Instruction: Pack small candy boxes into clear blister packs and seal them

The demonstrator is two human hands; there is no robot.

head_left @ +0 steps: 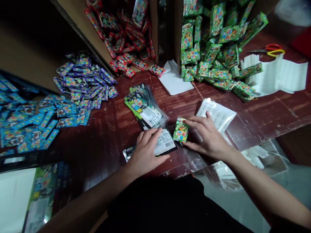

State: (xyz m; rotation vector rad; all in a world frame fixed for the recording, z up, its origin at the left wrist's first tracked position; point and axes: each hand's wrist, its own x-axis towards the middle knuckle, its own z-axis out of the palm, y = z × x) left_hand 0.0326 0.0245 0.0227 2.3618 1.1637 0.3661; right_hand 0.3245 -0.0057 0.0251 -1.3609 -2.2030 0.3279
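My left hand (147,152) rests with fingers apart on a dark plastic packet with a white label (165,142). Between the thumb and fingers of my right hand (206,137) is a small green box (181,130) with a colourful print, close to the table surface. Just above my left hand lies a fanned stack of green and black packets (145,106) with labels. Beyond my right hand, a clear bag with printed white labels (216,113) lies on the table, partly covered by that hand.
Cardboard boxes spill red packs (126,35) and green packs (218,48) at the back. Purple packs (85,79) and blue packs (31,123) are heaped left. White paper (175,77), scissors (269,50) and paper strips (279,74) lie behind. A plastic bag (264,158) hangs by the front edge.
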